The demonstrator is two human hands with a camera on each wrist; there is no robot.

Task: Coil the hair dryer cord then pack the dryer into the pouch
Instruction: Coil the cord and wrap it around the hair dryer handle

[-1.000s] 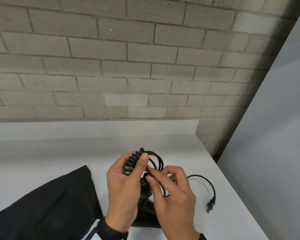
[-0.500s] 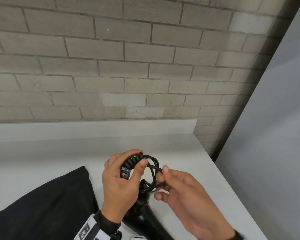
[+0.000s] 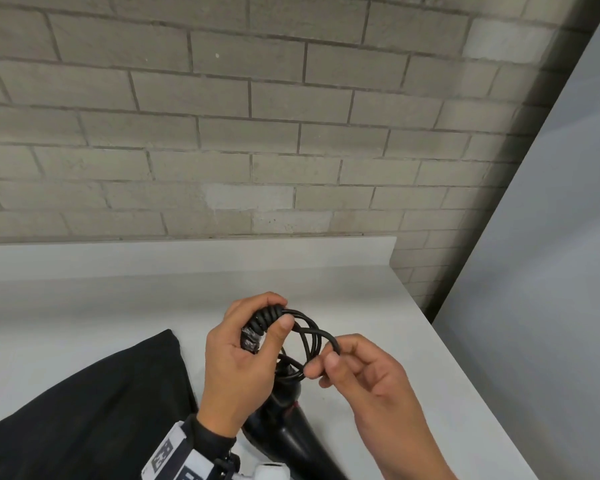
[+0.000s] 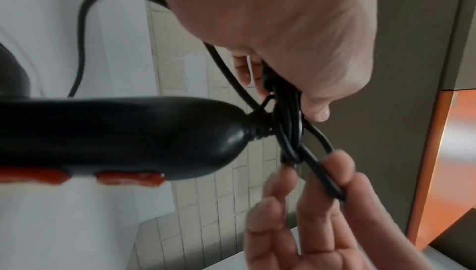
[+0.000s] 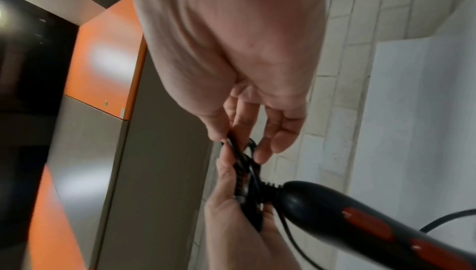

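My left hand [image 3: 257, 337] grips a bundle of black cord loops [image 3: 305, 337] above the white counter [image 3: 413, 375]. The black hair dryer [image 3: 288, 420] hangs below these loops by its handle [image 4: 115, 133], which bears red switches [image 4: 128, 178]. My right hand [image 3: 329, 358] pinches one strand of the cord between thumb and forefinger, to the right of the bundle. In the right wrist view the same pinch [image 5: 234, 146] sits just above the dryer's handle [image 5: 335, 213]. A black pouch [image 3: 84, 410] lies flat on the counter at the lower left. The plug is hidden.
A brick wall [image 3: 222, 133] rises behind the counter's raised back edge [image 3: 187, 254]. A grey panel [image 3: 534, 271] stands to the right, past the counter's right edge. An orange and grey cabinet [image 5: 103, 70] shows in the wrist views.
The loose tail with its plug, on the counter a second ago, has gone from sight. My right hand moved from the loops' middle to the right and now pinches a strand.
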